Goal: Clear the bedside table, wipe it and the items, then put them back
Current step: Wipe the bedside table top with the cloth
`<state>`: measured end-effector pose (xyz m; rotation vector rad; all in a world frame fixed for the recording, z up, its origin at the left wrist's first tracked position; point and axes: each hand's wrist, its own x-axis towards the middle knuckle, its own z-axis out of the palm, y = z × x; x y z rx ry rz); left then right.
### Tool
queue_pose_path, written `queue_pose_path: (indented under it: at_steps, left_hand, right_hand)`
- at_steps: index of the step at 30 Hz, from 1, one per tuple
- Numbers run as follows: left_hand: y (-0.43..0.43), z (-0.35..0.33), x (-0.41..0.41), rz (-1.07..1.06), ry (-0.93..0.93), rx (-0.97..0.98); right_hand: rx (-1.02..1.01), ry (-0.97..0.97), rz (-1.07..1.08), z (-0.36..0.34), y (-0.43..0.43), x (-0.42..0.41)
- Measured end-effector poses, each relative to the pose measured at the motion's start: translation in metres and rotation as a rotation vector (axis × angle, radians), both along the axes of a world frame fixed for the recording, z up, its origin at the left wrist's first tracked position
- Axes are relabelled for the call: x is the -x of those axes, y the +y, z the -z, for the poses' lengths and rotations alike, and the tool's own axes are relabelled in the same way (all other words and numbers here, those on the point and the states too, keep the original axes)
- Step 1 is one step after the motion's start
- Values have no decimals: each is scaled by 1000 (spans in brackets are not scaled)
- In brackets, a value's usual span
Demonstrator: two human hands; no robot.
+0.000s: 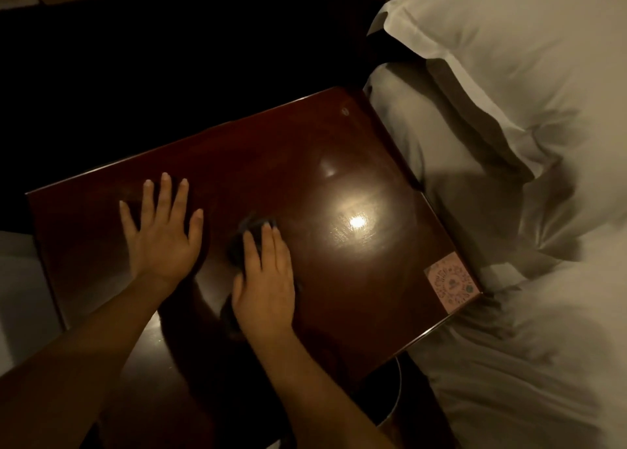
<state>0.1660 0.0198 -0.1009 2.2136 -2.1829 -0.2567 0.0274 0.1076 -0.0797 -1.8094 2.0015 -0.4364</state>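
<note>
The dark glossy wooden bedside table [339, 163] fills the middle of the view, with a lamp glare on its top. My left hand [163, 231] rests flat on the table's left part, fingers spread and straight. My right hand [264, 279] presses a dark cloth [249, 228] onto the table near its middle, fingers straight on top of it. Most of the cloth is hidden under the hand. A pinkish patterned square card [453, 285] lies at the table's right front corner.
A bed with white pillows [509, 58] and white bedding [529, 346] borders the table on the right. A round metal bin rim [395, 401] shows below the table's front edge. The area behind the table is dark. Pale fabric [17, 279] lies at the left.
</note>
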Motion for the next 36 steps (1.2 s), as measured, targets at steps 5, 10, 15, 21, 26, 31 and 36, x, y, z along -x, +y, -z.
queue_pose_path:
  at_steps: [5, 10, 15, 21, 26, 31, 36]
  left_hand:
    - [0, 2, -2, 1, 9, 14]
    - [0, 0, -2, 4, 27, 16]
    - [0, -2, 0, -3, 18, 1]
    - [0, -2, 2, -10, 18, -11]
    - [1, -2, 1, -14, 3, -11]
    - [0, 1, -2, -5, 12, 5]
    - [-1, 1, 0, -9, 20, 9]
  right_hand:
    - [11, -26, -5, 1, -109, 21]
    - [58, 9, 133, 0, -139, 99]
    - [32, 79, 356, 2, -81, 190]
    - [37, 46, 467, 2, 14, 145]
    - [57, 36, -13, 5, 5, 32]
    - [51, -84, -120, 0, -49, 77]
    - [19, 55, 355, -3, -53, 201]
